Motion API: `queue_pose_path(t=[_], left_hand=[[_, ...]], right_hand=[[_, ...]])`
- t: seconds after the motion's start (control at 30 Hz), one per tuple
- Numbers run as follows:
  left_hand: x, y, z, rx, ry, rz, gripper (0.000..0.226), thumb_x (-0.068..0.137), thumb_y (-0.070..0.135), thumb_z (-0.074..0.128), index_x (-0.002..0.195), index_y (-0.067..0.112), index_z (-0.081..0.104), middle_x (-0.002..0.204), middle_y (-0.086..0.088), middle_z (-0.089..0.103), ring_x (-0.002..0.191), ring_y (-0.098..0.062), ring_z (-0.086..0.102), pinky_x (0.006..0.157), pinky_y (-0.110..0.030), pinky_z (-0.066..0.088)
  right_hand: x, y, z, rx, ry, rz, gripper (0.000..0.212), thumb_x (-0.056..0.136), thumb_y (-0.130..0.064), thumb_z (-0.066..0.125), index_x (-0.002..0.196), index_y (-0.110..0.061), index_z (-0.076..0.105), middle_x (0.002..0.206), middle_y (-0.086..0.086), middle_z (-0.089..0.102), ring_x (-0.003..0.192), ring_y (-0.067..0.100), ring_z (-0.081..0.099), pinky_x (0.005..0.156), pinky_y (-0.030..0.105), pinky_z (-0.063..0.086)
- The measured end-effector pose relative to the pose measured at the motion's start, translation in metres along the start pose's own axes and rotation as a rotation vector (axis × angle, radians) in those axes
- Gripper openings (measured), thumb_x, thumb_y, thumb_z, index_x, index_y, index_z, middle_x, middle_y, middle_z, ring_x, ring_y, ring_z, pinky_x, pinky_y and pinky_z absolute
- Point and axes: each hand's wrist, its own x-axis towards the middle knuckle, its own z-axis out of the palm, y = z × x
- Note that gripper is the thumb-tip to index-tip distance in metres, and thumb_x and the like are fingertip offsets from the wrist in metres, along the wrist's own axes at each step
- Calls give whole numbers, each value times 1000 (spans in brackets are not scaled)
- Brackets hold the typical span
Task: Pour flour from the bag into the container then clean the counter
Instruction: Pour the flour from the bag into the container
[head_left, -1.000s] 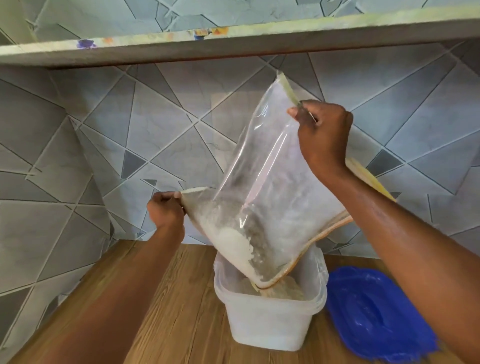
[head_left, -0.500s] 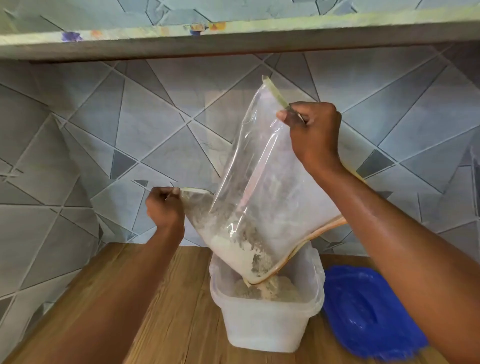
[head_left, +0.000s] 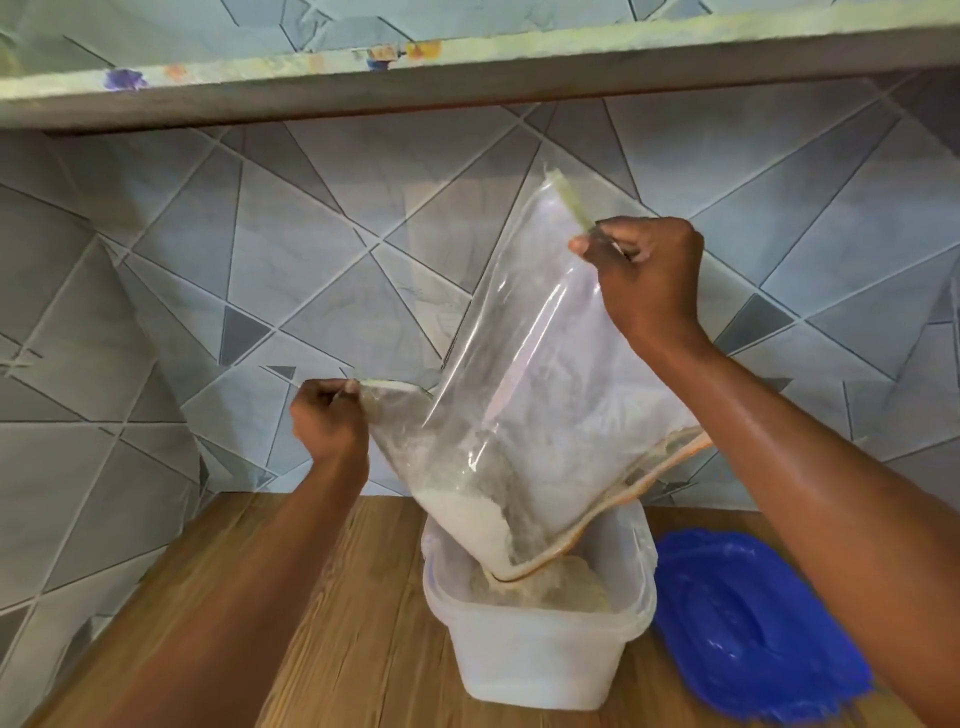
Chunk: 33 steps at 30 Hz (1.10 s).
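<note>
Right hand (head_left: 647, 280) is pinching the upper corner of the clear bag (head_left: 524, 405), holding it high; left hand (head_left: 327, 421) is gripping the lower corner at the left, so the bag is hanging tilted above the tub (head_left: 540, 654). Flour (head_left: 467, 525) is sliding toward the bag's low mouth, which is dipping into the tub on the wooden counter (head_left: 337, 623); a blue lid (head_left: 753, 634) is lying just right of it.

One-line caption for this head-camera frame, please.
Left hand and right hand tip a clear bag, pouring flour into a container beside its blue lid.
</note>
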Motion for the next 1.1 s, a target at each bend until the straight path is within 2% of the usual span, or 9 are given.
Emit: queue_pose_path(t=[0.1,0.2,0.27,0.33,0.43,0.5,0.67,0.77,1.1], left_hand=[[0,-2,5,-17,4,-16,18,90,0,59,81,14,65,87,-8,69,79,-26,65,80,-51,63],[-2,-1,7,4,20,7,24,90,2,61,75,22,64,87,-6,70,84,-27,66,87,-52,61],[-1,1,9,2,30,-6,20,90,4,60,78,20,65,89,-7,70,87,-30,67,87,-53,61],[-2,0,10,-5,37,-26,17,91,5,59,82,18,66,92,-8,71,85,-28,65,84,-53,62],[-3,-2,9,21,26,1,19,88,6,61,78,22,67,89,-7,72,82,-25,65,85,-53,61],[2,-3,8,-5,30,3,18,86,10,62,74,23,64,85,-8,71,75,-24,64,79,-56,62],[6,2,8,-1,62,7,19,88,11,63,73,21,61,82,-6,68,73,-23,63,76,-52,64],[9,5,8,-44,60,8,12,92,7,60,82,14,62,84,-8,65,75,-24,62,75,-49,64],[14,9,-3,-61,101,-25,14,94,-1,56,90,7,66,87,-7,66,82,-28,66,67,-40,64]], right_hand=[[-3,7,1,-6,124,87,21,86,-22,72,67,-14,69,60,-10,56,60,10,51,66,40,54],[-6,5,3,41,-64,47,22,85,-21,74,64,-15,71,61,-19,45,58,0,43,58,26,42],[-2,10,0,37,11,123,24,84,-19,75,61,-17,68,57,-26,49,57,-3,45,61,26,44],[-2,11,-3,42,68,148,35,86,-20,74,55,-26,57,53,-25,43,57,1,40,61,26,39],[-1,7,-5,46,-55,67,25,83,-23,76,70,-3,71,66,-9,52,65,3,46,60,27,42],[4,12,-6,22,64,113,30,83,-25,75,72,2,68,66,-5,50,65,6,44,64,32,51],[5,11,-5,72,-11,97,22,84,-20,75,74,0,72,65,-6,58,63,1,48,62,23,43],[9,23,-7,38,144,169,23,87,-16,72,66,-9,64,55,-23,55,54,-3,43,59,20,39],[8,27,-17,29,35,122,25,91,-18,69,68,-9,65,65,-10,49,65,5,45,61,24,40]])
